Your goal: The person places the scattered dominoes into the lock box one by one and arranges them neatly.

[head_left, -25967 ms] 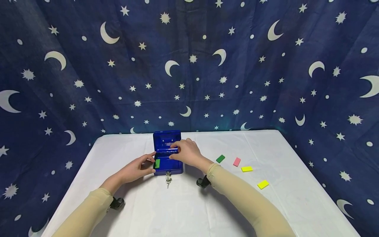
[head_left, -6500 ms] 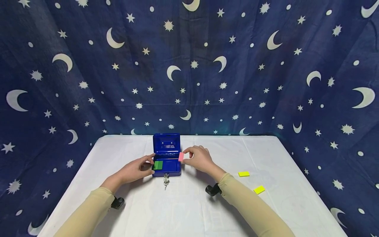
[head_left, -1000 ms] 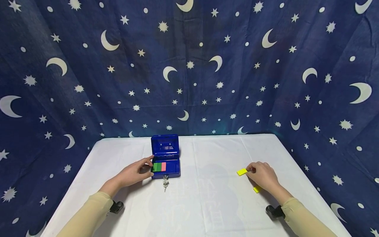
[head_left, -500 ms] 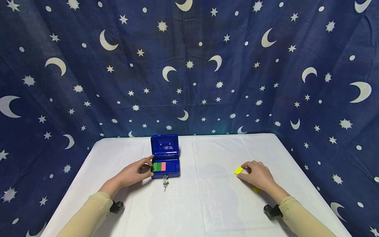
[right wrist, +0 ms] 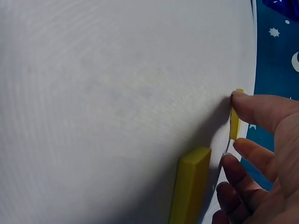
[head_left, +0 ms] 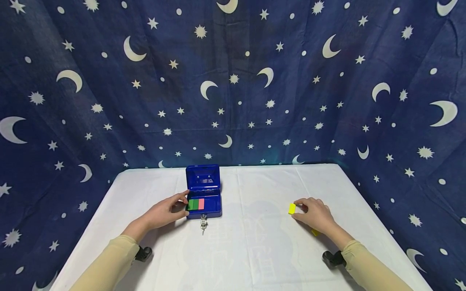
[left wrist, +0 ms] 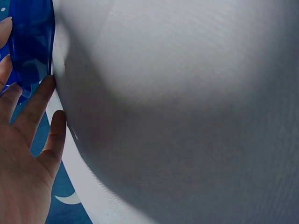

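Observation:
A blue cash box (head_left: 212,207) stands with its lid (head_left: 202,178) raised. Inside, along the left, a light green block (head_left: 190,205), a dark green block (head_left: 195,204) and a pink block (head_left: 201,204) lie side by side. My left hand (head_left: 164,211) rests against the box's left side, thumb at the front corner and fingers toward the back. Over at the right, my right hand (head_left: 316,213) pinches a yellow block (head_left: 292,208) by its ends between thumb and fingers. Another yellow block (head_left: 315,233) lies under that hand, partly hidden; the right wrist view shows it nearer the camera.
Keys (head_left: 203,227) hang from the lock at the box's front. White cloth covers the table (head_left: 251,250). A dark blue curtain (head_left: 233,105) with moons and stars surrounds it at the back and sides.
Since the oldest frame, the dark green and pink blocks have gone from the table into the box. Within the last second my right hand has turned the yellow block and shifted slightly left.

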The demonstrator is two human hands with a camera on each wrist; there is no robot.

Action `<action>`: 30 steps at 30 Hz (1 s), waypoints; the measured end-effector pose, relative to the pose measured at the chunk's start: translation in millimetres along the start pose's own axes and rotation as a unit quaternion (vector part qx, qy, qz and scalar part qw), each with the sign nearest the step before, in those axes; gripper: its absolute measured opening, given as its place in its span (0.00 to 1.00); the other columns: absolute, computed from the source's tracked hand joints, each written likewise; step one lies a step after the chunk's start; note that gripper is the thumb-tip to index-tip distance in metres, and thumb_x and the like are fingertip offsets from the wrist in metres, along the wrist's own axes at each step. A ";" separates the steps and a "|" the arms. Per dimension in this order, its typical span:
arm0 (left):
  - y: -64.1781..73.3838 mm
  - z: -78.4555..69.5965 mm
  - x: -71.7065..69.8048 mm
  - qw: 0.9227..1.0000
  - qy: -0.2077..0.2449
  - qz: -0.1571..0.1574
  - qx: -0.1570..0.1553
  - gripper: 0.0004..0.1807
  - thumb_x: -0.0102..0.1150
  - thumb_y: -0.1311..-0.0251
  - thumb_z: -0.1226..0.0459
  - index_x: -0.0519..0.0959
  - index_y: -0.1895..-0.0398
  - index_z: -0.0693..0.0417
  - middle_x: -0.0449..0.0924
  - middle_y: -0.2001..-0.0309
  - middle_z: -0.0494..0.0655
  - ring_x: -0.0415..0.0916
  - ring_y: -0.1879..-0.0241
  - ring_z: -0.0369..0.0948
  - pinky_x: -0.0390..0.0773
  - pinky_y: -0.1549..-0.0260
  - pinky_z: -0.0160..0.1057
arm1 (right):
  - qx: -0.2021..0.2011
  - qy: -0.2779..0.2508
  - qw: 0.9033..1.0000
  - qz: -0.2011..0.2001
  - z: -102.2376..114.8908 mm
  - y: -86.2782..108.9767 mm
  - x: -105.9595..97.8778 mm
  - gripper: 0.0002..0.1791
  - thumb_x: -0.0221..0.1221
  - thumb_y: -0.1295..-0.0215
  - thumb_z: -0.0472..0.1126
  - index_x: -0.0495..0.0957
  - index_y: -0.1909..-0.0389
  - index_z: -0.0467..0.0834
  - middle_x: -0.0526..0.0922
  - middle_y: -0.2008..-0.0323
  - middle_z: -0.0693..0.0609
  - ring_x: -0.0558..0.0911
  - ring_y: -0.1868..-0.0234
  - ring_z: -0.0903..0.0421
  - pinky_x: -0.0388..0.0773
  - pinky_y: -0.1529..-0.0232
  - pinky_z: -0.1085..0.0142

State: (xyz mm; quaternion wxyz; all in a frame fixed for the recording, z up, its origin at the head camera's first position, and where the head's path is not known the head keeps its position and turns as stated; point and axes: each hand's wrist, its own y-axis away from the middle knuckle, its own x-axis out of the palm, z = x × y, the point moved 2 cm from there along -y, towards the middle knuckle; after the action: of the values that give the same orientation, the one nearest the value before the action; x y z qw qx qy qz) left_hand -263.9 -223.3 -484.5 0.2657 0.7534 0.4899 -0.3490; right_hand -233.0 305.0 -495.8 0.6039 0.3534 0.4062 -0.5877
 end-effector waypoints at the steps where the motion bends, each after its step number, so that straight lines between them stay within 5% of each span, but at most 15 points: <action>1: 0.0 -0.2 -0.1 1.000 0.000 0.000 -0.001 0.18 0.66 0.37 0.44 0.74 0.50 0.37 0.61 0.24 0.39 0.74 0.36 0.44 0.69 0.37 0.59 | 0.008 -0.004 1.000 0.004 -0.6 -0.5 -0.1 0.30 0.73 0.44 0.55 0.83 0.44 0.44 0.78 0.64 0.52 0.71 0.60 0.49 0.64 0.59 0.53; 7: 1.0 -0.9 -0.2 1.000 0.004 0.000 -0.008 0.19 0.67 0.37 0.45 0.75 0.50 0.38 0.61 0.24 0.40 0.74 0.36 0.44 0.69 0.37 0.59 | 0.034 -0.037 0.999 0.017 -3.5 -1.4 -0.5 0.30 0.74 0.45 0.54 0.82 0.45 0.43 0.81 0.59 0.50 0.73 0.55 0.47 0.66 0.54 0.47; 30: 0.7 -1.8 -1.0 1.000 0.018 0.008 -0.005 0.19 0.67 0.37 0.45 0.74 0.50 0.40 0.59 0.23 0.39 0.75 0.36 0.43 0.68 0.36 0.59 | 0.038 -0.057 0.997 0.023 -6.8 -1.7 0.6 0.29 0.73 0.45 0.55 0.82 0.45 0.44 0.79 0.59 0.50 0.73 0.54 0.46 0.65 0.53 0.44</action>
State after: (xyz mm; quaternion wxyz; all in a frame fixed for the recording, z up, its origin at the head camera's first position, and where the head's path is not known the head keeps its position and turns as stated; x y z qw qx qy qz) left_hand -263.0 -222.7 -482.5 0.2630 0.7620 0.4908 -0.3306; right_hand -235.2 310.8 -499.2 0.6257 0.3516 0.3401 -0.6076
